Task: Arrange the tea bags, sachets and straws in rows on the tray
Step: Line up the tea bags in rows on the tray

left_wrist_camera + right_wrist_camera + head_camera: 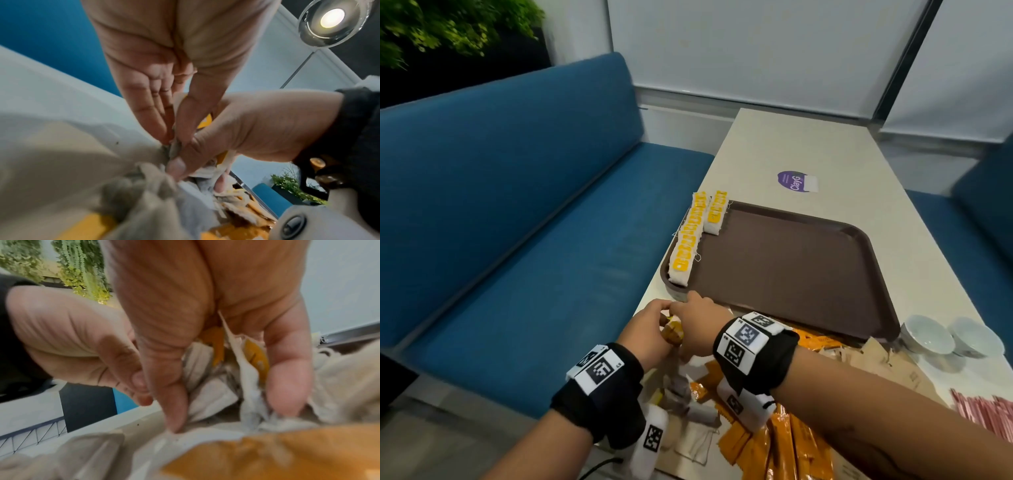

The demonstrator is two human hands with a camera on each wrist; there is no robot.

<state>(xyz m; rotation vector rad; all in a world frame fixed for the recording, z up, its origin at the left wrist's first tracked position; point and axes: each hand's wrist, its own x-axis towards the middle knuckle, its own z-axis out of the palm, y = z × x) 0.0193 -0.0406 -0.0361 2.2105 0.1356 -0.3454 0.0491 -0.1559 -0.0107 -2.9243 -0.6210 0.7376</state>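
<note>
Hands [674, 322] together at desk's [808, 144] near left edge, both pinching tea bags [207, 395]; tray [791, 267] just beyond, rows [690, 236] along its left rim, running away.

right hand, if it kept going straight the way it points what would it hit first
Probably the near rim of the brown tray, just ahead of the right hand, then the long row of tea bags beyond; depth is hard to judge.

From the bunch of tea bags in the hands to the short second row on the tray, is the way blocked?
Nothing visible blocks it. Both hands hold the tea bags just off the tray's near left corner. The tray floor beside the long row is bare up to the short row; only the low rim must be cleared.
</note>
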